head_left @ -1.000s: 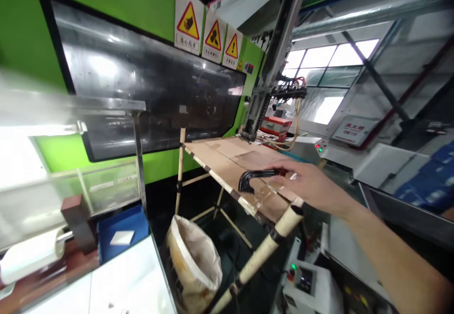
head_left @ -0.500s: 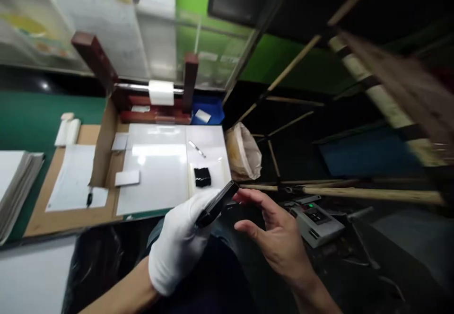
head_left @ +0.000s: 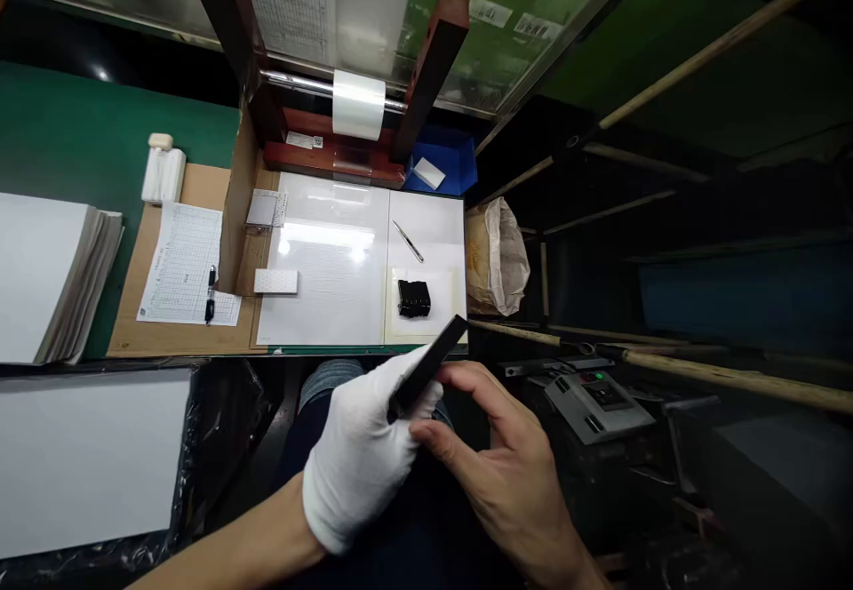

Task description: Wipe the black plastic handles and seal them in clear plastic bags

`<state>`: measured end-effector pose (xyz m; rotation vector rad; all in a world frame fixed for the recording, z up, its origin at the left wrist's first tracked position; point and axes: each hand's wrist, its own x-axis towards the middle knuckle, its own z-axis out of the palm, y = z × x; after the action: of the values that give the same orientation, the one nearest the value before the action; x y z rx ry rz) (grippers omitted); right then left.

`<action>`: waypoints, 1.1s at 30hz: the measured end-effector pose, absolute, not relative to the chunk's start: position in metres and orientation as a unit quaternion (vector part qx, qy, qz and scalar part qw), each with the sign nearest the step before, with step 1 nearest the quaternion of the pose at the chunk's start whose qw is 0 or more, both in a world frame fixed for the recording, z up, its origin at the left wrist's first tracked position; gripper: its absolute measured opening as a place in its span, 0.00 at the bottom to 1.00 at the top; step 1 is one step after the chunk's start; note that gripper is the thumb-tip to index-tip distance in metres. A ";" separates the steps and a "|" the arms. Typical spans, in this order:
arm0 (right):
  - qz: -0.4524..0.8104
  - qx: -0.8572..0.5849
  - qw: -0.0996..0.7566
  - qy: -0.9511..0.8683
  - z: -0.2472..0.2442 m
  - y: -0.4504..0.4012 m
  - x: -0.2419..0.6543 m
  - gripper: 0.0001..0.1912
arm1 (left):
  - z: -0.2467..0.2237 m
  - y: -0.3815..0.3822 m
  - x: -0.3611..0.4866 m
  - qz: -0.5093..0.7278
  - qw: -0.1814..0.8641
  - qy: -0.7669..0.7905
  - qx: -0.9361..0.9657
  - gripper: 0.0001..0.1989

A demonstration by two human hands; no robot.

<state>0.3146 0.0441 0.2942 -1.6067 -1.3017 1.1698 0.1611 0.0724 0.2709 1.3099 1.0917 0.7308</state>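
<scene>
My left hand (head_left: pixel 363 448), in a white glove, is closed around a flat black rectangular piece (head_left: pixel 430 368), seen nearly edge-on and tilted up to the right. What kind of part it is does not show. Bare and close beside it, my right hand (head_left: pixel 513 457) has thumb and forefinger apart, their tips at the gloved fingers just under the piece. Its other fingers are mostly hidden. Beyond the hands, a small stack of black pieces (head_left: pixel 414 298) lies on the white work surface (head_left: pixel 320 306), with a silver pen (head_left: pixel 408 242) behind it.
A white tape roll (head_left: pixel 358 106) hangs on a rod between dark red posts. Near it sits a blue tray (head_left: pixel 459 163). A paper-lined bag (head_left: pixel 506 257) stands right of the table, and a grey device (head_left: pixel 596 408) with a green light lies lower right. Paper stacks (head_left: pixel 40 279) are at left.
The view has shifted, so the table appears further right and higher. My right hand has come in against the gloved fingers, its thumb and forefinger closer together. The left hand still holds the black piece.
</scene>
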 end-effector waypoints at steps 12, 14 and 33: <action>0.434 -0.682 0.364 -0.462 0.295 0.031 0.305 0.17 | 0.269 0.068 0.168 0.276 0.592 0.475 0.590 0.20; 0.441 -0.688 0.358 -0.452 0.295 0.029 0.304 0.17 | 0.268 0.065 0.169 0.268 0.591 0.478 0.592 0.18; 0.752 -0.426 0.503 0.022 0.287 0.008 0.340 0.14 | 0.275 0.071 0.148 0.212 0.687 0.584 0.377 0.19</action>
<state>0.3397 0.0077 0.2865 -1.0280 0.0529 1.8169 0.1478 0.0711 0.2746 0.8435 1.3072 0.4739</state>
